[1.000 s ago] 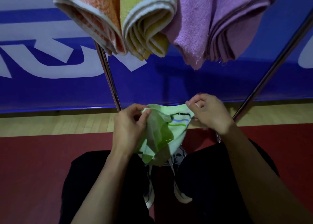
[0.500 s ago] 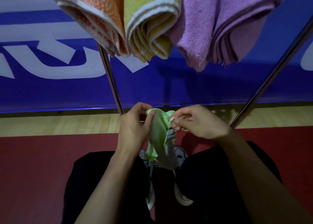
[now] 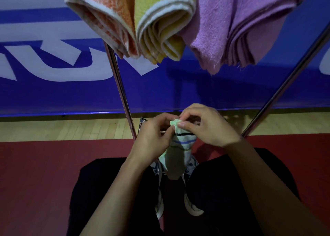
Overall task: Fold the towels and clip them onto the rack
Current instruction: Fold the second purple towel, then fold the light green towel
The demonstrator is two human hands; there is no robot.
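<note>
A small light green towel [image 3: 176,155] with black and blue stripes hangs folded narrow between my hands, above my shoes. My left hand [image 3: 151,137] pinches its top edge from the left. My right hand [image 3: 205,126] pinches the same top corner from the right, fingertips meeting my left hand's. Overhead, three folded towels hang from the rack: an orange towel [image 3: 107,16], a yellow towel [image 3: 160,25] and a purple towel [image 3: 241,26]. The clips and the top bar are out of frame.
Two metal rack legs slant down, the left leg [image 3: 121,85] and the right leg [image 3: 285,82]. A blue banner [image 3: 53,66] lines the wall behind. My knees in dark trousers [image 3: 107,191] and white shoes [image 3: 192,205] are on red flooring.
My hands have come together at the towel's top edge, and the green towel has gone from spread open to folded narrow and hanging straight down.
</note>
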